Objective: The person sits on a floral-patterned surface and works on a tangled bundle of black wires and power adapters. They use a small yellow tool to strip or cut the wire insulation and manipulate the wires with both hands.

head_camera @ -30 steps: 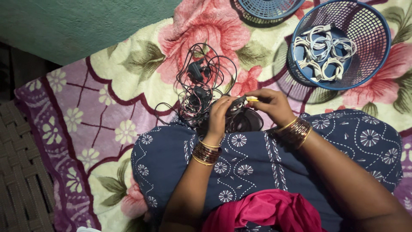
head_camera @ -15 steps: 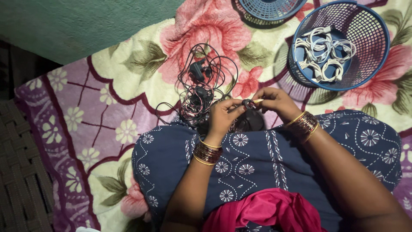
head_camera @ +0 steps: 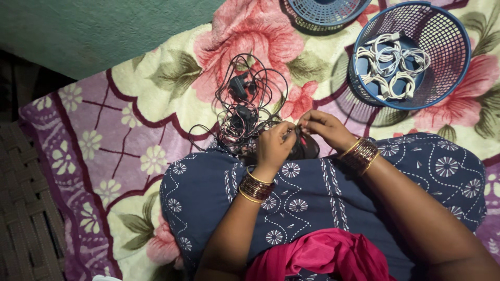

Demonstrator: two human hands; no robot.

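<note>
Floral blanket (head_camera: 156,104), near edge: both hands (head_camera: 273,145) (head_camera: 325,127) pinch black cable (head_camera: 245,112); light, limp, tangle-prone; hold near plug

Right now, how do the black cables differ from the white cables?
The black cables lie in a loose tangle on the floral blanket; the white cables are coiled in neat loops. The black cables touch both hands; the white cables sit untouched inside the blue basket. Both are thin cords.

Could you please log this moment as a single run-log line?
left hand: pinching black cable | right hand: pinching same cable | black charger: on lap | cable tangle: on blanket | blue basket: holds white cables
</note>
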